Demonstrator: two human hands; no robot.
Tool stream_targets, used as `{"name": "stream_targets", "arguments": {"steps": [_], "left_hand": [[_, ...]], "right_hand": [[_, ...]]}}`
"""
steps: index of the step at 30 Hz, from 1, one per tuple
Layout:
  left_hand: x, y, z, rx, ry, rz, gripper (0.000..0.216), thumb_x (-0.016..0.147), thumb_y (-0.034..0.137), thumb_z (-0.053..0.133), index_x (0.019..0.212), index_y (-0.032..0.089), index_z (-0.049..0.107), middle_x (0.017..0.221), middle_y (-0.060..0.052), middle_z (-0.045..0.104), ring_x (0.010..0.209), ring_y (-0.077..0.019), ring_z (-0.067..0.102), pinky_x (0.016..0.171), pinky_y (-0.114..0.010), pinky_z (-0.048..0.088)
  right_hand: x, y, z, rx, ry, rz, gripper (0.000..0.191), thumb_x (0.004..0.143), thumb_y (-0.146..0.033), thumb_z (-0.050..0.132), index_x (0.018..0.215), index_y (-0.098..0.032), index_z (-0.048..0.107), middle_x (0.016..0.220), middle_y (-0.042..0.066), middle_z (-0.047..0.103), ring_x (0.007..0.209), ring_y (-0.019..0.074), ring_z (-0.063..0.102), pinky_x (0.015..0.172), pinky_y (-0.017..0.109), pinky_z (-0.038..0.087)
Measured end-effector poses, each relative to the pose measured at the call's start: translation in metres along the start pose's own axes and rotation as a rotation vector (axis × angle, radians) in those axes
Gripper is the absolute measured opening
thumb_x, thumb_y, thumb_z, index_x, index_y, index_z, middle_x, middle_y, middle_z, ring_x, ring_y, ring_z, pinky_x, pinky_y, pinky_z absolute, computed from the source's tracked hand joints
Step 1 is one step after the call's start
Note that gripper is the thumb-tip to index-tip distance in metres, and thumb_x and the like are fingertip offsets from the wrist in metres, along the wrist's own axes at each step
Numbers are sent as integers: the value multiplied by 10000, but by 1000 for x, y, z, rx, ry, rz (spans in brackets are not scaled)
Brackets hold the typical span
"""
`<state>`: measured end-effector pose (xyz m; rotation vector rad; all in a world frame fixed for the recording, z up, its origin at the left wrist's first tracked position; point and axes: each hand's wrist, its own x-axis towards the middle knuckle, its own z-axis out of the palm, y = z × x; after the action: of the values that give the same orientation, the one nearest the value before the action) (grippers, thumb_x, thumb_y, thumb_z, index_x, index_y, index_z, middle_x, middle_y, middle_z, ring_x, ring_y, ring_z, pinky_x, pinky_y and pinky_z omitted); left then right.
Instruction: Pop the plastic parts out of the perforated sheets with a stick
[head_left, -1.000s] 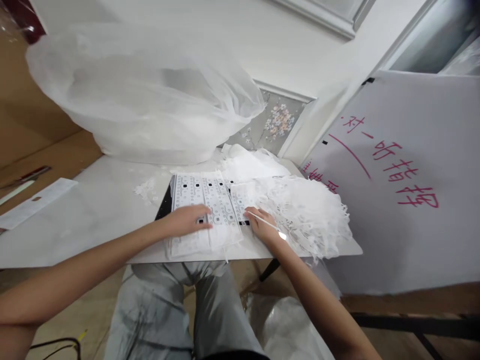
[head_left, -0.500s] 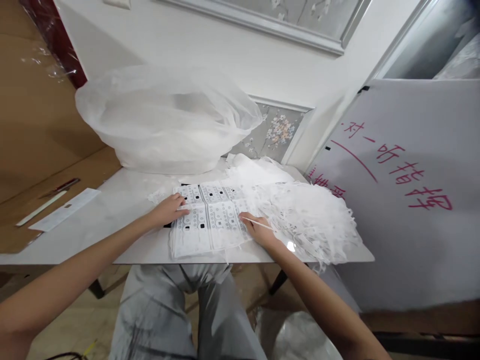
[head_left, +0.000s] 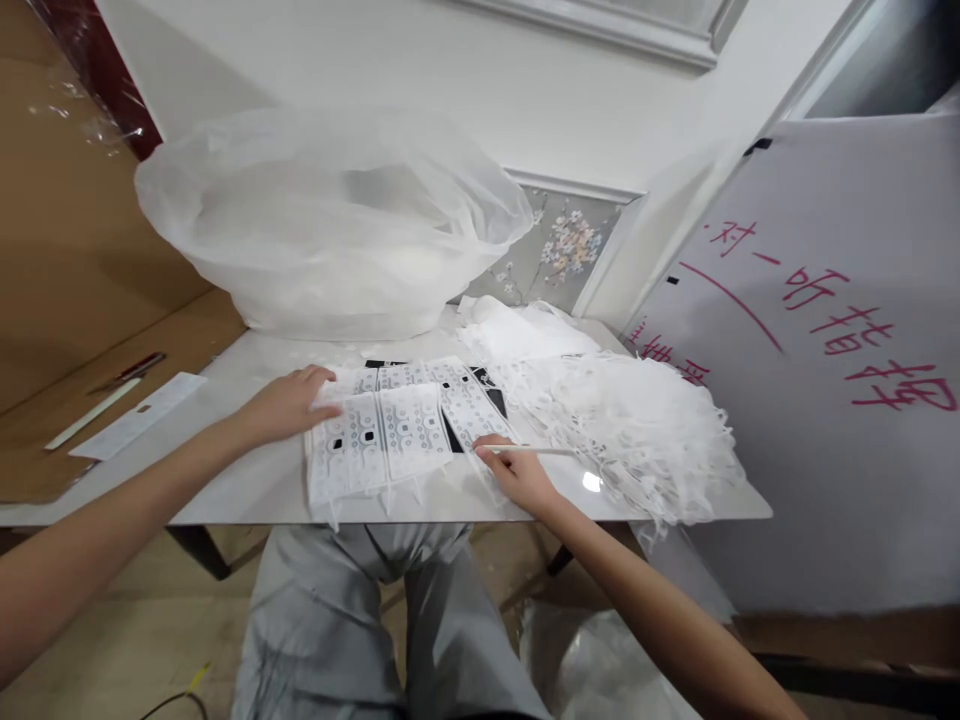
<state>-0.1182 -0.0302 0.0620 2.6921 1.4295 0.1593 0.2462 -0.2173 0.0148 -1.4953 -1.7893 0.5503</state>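
A thin white printed sheet [head_left: 409, 440], patterned with rows of small grey shapes and black squares, lies near the table's front edge. My left hand [head_left: 289, 408] is at its upper left edge, thumb and fingers apart; whether it presses on the sheet is hard to tell. My right hand [head_left: 514, 470] is closed around a thin white stick [head_left: 551, 450] that points right. Under that hand's fingertips, a narrow printed strip [head_left: 469, 405] slants away from the main sheet. A black surface [head_left: 491, 400] shows between and beside the pieces.
A large heap of white shredded strips [head_left: 622, 430] covers the table's right side. Behind stands a big translucent white bag [head_left: 330, 230]. A red cutter [head_left: 139, 368], a pale stick [head_left: 94, 413] and a white slotted strip [head_left: 139, 415] lie left. A whiteboard [head_left: 840, 500] with red writing stands right.
The main printed sheet has shifted left with my left hand. A gap has opened between it and the slanted strip by my right hand, showing black beneath. The view has shifted slightly.
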Motion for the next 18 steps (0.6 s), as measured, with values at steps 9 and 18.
{"name": "stream_targets", "arguments": {"steps": [9,18], "left_hand": [[-59,104,46,56,-104,532,682,915,611,435,1435,171,426,1539,-154,322,1437,-307,265,1173,-450,202],[-85,97,42,43,-151,551,438,893,53,386,1287,191,520,1274,-81,633,1102,-201,634,834,-287,500]], "right_hand": [[-9,10,-38,176,142,210,369,868,-527,566,919,-199,728,1159,103,671,1130,273,596,916,403,497],[-11,-10,-40,263,-146,448,458,813,-588,605,856,-157,753,1286,116,614,1250,354,510,1023,452,416]]}}
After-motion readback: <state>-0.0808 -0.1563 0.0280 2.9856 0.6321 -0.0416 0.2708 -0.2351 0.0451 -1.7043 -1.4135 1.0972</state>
